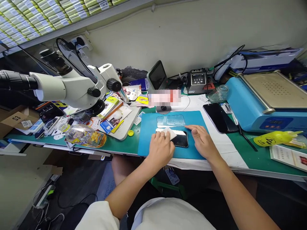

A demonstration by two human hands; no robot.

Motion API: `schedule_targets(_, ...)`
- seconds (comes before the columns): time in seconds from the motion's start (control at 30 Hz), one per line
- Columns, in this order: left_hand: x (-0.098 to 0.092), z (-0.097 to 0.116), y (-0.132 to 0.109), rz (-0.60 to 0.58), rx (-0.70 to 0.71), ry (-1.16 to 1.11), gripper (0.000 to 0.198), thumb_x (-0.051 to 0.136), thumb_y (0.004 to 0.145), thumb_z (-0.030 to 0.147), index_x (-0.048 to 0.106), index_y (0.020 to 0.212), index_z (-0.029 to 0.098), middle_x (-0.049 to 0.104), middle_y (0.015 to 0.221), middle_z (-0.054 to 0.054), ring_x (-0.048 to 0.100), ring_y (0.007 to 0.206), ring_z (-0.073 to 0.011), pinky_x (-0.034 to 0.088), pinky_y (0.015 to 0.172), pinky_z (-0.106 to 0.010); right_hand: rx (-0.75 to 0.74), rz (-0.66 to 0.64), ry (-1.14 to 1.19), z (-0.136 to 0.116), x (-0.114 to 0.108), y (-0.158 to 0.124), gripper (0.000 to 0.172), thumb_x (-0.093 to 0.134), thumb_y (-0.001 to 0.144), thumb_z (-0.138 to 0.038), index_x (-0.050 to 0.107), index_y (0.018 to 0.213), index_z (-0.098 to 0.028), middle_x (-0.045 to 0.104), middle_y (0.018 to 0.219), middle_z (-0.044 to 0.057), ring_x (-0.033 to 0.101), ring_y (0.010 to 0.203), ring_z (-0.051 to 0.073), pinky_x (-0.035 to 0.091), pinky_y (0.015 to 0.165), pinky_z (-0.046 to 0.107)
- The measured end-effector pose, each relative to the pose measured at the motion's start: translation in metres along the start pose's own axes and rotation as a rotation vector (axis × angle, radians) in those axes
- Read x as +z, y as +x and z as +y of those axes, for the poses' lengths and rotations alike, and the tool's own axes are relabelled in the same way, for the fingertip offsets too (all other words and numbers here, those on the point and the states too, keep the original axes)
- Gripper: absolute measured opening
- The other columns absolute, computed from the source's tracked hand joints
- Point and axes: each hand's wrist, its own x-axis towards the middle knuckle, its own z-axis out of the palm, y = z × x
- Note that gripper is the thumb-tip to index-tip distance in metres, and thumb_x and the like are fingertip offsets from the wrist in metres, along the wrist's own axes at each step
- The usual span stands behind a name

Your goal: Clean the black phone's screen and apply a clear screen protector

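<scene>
My left hand (160, 147) is closed around a white wipe (170, 132) and presses it on the left end of a smartphone (181, 140). The phone lies screen up on a blue mat (148, 127), its left part hidden by the hand and wipe. A ring is on one finger. Just right of the phone, my right hand (202, 142) is open, with fingers stretched leftward and thumb raised. Its fingertips are close to the corner of a clear screen protector (171, 120) that lies behind the phone; whether they touch it I cannot tell.
A microscope (72, 91) and a plastic bottle (82, 135) stand on the left. To the right are another phone (219, 117), a blue heating plate machine (254, 105), a glass jar (218, 94) and a yellow squeeze bottle (273, 138). A soldering station (197, 81) is at the back.
</scene>
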Motion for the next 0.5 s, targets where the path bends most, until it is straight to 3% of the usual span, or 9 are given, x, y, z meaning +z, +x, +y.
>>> schedule_targets(0.13,0.000,-0.031,-0.007,0.016,-0.084,-0.014,0.041,0.050,0.106,0.027,0.067,0.141,0.012,0.070,0.101,-0.015,0.061,0.097,-0.0328,0.048,0.085,-0.046,0.004,-0.015,-0.016,0.000,0.000,0.001,0.071,0.023,0.104,-0.072,0.078,0.116,-0.028,0.076,0.123,0.013,0.064,0.123,0.036,0.052,0.107,0.061)
schedule_targets(0.3,0.007,-0.065,-0.005,0.023,-0.052,-0.123,0.035,0.057,0.107,0.032,0.072,0.137,0.025,0.067,0.103,-0.010,0.060,0.099,-0.0288,0.050,0.089,-0.042,0.009,-0.039,-0.062,0.002,0.003,0.004,0.069,0.027,0.104,-0.071,0.076,0.119,-0.025,0.075,0.124,0.015,0.063,0.124,0.038,0.052,0.108,0.062)
schedule_targets(0.5,0.014,-0.088,0.000,0.025,0.036,-0.259,0.036,0.056,0.105,0.023,0.073,0.136,0.031,0.067,0.128,-0.008,0.059,0.108,-0.0252,0.052,0.099,-0.040,-0.051,-0.193,-0.120,0.006,-0.011,0.003,0.069,0.046,0.096,-0.078,0.071,0.133,-0.026,0.072,0.134,0.015,0.061,0.132,0.040,0.050,0.112,0.063)
